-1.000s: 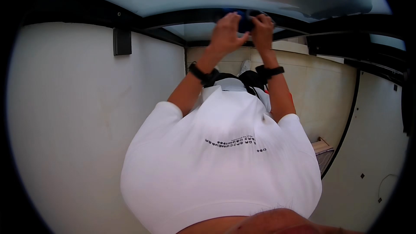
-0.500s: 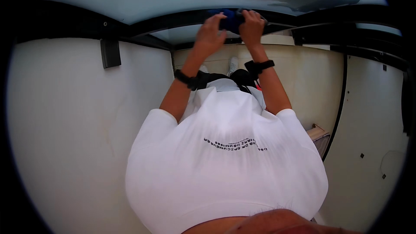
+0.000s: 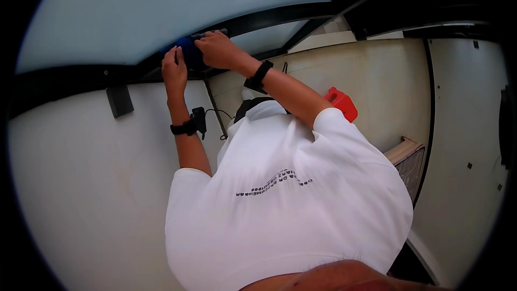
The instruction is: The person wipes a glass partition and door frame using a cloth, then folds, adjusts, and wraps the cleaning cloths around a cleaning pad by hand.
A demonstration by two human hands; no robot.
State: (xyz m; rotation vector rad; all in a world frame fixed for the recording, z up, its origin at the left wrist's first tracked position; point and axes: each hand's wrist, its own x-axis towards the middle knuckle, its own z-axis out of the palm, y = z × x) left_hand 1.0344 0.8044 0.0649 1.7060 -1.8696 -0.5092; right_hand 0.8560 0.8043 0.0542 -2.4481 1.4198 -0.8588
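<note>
A bunched dark blue cloth [image 3: 189,53] lies against the black frame [image 3: 151,63] below the pale glass pane [image 3: 134,21]. My right hand [image 3: 221,51] reaches across to the left and is closed on the cloth's right side, where a grey piece shows along the top. My left hand [image 3: 174,73] is at the cloth's left edge, its fingers curled together against it. Both wrists wear black straps with a small dark device. The cloth's underside is hidden.
A red plastic container [image 3: 343,105] stands on the pale floor [image 3: 382,86] to my right. Beyond it a wooden-edged panel [image 3: 406,153] leans by the right wall. On the left white wall [image 3: 81,172] a dark block [image 3: 119,101] sticks out.
Both hands and the blue cloth have moved left along the frame. My left hand, apart from the cloth before, has closed at its edge. The view has turned, and the red container shows.
</note>
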